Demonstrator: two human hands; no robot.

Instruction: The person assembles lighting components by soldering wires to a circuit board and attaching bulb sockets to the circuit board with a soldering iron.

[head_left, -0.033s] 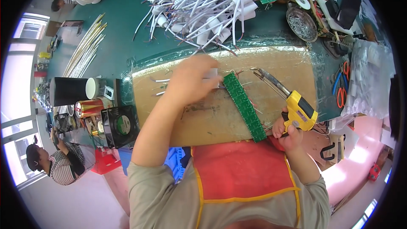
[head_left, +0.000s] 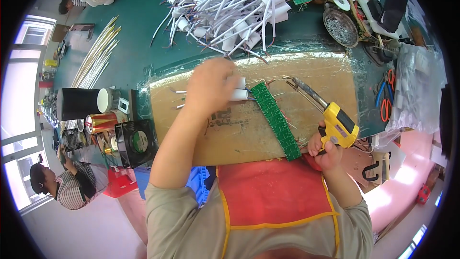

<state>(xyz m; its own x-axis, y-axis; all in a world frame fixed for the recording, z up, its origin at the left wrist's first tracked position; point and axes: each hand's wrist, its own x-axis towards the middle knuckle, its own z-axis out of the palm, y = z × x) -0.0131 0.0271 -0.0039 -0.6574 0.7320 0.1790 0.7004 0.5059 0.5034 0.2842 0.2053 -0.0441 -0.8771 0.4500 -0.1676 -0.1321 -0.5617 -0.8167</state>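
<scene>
While the right hand (head_left: 326, 152) clasps the yellow soldering gun (head_left: 339, 127) at three o'clock from the green circuit board (head_left: 276, 121), the left hand (head_left: 211, 86), apart at ten o'clock, blurs beyond telling its grip, and a slip of the gun could scorch the board.

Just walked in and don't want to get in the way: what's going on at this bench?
The person's right hand holds a yellow soldering gun, its tip to the right of a long green circuit board lying on a brown work mat. The left hand, blurred, is at the white pieces beside the board's far end; its grip is unclear. A pile of white cables lies beyond the mat.
</scene>
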